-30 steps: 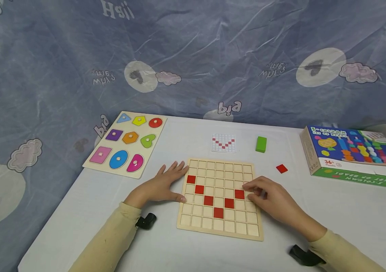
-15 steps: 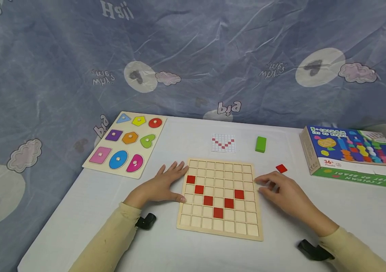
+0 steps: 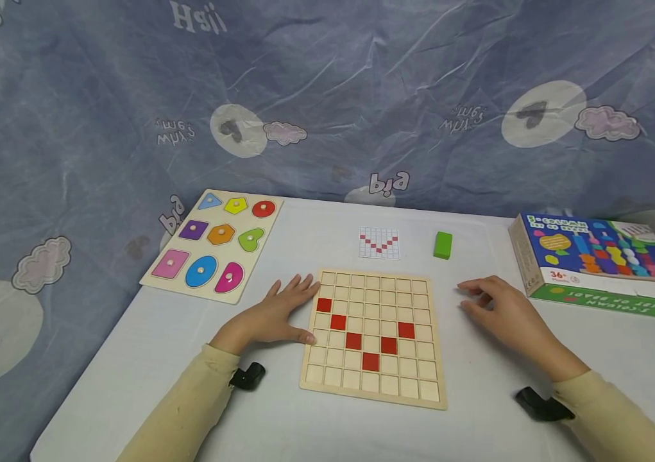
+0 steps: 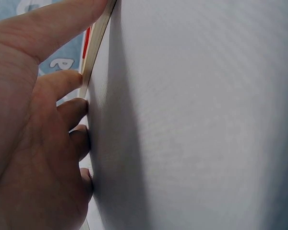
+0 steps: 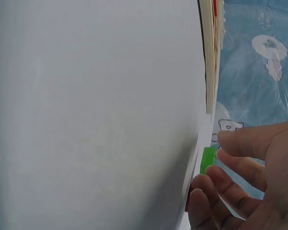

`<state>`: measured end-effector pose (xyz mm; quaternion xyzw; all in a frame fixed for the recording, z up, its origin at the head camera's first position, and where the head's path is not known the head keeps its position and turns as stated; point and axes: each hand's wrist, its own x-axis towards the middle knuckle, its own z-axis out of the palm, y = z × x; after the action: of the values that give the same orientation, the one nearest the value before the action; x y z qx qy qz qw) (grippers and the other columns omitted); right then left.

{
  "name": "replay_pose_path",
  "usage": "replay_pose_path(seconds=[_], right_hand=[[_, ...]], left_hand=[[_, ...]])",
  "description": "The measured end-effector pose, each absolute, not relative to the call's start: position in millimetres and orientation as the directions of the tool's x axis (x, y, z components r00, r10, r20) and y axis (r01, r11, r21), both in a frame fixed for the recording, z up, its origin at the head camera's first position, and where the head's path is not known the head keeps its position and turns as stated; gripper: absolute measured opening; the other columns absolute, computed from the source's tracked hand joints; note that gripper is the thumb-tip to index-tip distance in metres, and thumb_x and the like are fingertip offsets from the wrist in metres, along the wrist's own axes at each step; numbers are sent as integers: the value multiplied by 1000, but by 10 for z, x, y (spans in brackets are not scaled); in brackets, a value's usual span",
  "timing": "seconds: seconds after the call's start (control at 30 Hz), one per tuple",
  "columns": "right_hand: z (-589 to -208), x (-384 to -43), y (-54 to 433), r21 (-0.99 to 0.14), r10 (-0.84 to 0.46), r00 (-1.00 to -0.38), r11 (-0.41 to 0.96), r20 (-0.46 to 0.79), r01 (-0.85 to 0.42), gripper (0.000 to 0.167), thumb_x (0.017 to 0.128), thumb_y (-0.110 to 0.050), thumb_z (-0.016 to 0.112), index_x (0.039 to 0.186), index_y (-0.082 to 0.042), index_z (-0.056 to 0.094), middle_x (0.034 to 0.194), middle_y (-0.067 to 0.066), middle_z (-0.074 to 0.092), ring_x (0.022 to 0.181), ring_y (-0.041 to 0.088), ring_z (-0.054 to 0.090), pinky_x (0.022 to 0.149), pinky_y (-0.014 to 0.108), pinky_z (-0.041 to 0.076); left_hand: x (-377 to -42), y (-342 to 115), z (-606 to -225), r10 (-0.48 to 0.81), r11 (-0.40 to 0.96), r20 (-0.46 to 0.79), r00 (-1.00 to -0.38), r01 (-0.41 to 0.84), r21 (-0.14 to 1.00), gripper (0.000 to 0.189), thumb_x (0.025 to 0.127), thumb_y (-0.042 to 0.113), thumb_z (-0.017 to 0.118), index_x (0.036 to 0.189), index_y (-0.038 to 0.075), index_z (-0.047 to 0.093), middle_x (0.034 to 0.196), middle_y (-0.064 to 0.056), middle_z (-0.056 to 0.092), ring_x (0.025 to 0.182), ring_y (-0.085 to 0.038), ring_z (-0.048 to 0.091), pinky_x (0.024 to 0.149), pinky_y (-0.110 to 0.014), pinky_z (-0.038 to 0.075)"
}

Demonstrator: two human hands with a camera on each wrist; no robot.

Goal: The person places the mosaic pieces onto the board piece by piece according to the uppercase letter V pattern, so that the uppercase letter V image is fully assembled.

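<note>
A wooden grid board (image 3: 372,310) lies on the table in the head view. Several red square tiles (image 3: 370,362) sit in its cells, forming a V with a longer left arm. My left hand (image 3: 278,314) rests at the board's left edge with fingers spread and thumb on the rim. To the right of the board, my right hand (image 3: 500,314) hovers low with its fingers loosely bent. A gap shows between thumb and index finger, with nothing held there. The loose red tile (image 5: 187,201) is hidden under this hand in the head view; a dark red sliver shows in the right wrist view.
Behind the board lie a small pattern card (image 3: 379,243) with a red V and a green block (image 3: 443,245). A shape puzzle board (image 3: 200,244) is at the back left. A colourful toy box (image 3: 604,263) stands at the right. Patterned cloth (image 3: 327,96) hangs behind.
My right hand has moved away from the board, rightward and slightly back, and now covers the loose red tile in the head view. My left hand has stayed put.
</note>
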<state>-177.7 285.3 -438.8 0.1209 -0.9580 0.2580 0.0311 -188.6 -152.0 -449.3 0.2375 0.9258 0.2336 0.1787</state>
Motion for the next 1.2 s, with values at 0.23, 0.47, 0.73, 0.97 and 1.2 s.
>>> replay_pose_path(seconds=[0.23, 0.47, 0.73, 0.97, 1.2], right_hand=[[-4404, -1871, 2979, -487, -194, -973, 843, 122, -229, 36, 93, -18, 75, 125, -4, 70, 110, 15, 66, 91, 26, 62, 73, 39, 51], [-4437, -1957, 3071, -494, -162, -980, 846, 118, -199, 35, 92, -14, 75, 124, 0, 69, 107, 18, 64, 88, 28, 60, 70, 37, 50], [-4455, -2004, 3097, -481, -144, -982, 857, 118, -183, 36, 91, -13, 74, 123, 4, 67, 101, 18, 63, 85, 28, 58, 67, 35, 48], [-4451, -2025, 3072, -471, -149, -985, 865, 91, -174, 34, 91, -9, 74, 122, 5, 68, 101, 21, 63, 82, 28, 56, 65, 33, 47], [-4469, -2013, 3061, -464, -150, -983, 867, 102, -180, 31, 92, -12, 74, 120, 3, 69, 99, 18, 64, 81, 26, 56, 65, 33, 47]], left_hand=[[-1882, -1526, -4493, 526, 776, -215, -823, 360, 518, 109, 77, 52, 85, 163, 20, 25, 170, -2, 14, 157, -25, 0, 125, -52, -6], [-1884, -1523, -4489, 531, 770, -213, -820, 363, 524, 109, 77, 52, 85, 163, 20, 25, 170, -3, 14, 157, -25, 0, 124, -53, -7], [-1888, -1529, -4502, 530, 773, -215, -821, 363, 521, 110, 77, 52, 85, 163, 20, 25, 170, -3, 14, 157, -25, 0, 125, -52, -6], [-1886, -1530, -4497, 526, 776, -216, -822, 360, 519, 110, 77, 52, 85, 163, 21, 24, 170, -2, 14, 157, -25, 0, 125, -52, -6], [-1885, -1531, -4499, 532, 770, -209, -821, 366, 522, 109, 77, 51, 85, 163, 20, 25, 170, -3, 13, 157, -25, 0, 125, -52, -6]])
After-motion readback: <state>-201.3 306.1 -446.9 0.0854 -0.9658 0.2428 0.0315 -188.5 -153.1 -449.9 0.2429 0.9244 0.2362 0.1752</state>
